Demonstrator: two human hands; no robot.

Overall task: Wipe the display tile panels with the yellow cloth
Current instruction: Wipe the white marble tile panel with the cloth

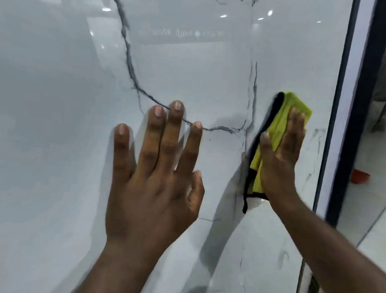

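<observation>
Two hands (pixel 153 189) (pixel 279 158), one cloth (pixel 291 101), one panel (pixel 48 133).

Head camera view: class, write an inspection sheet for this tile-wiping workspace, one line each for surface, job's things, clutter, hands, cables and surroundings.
Surface: glossy white tile panel with dark veins, upright, reflecting ceiling lights.
Job's things: yellow cloth, black-edged and folded, flat against the panel near its right edge.
Clutter: nothing seen.
Hands: left hand open, fingers spread, on or just off the panel; right hand presses the cloth with straight fingers.
Cables: nothing seen.
Surroundings: dark frame right of the panel; beyond it a tiled floor with an orange-red object.
</observation>
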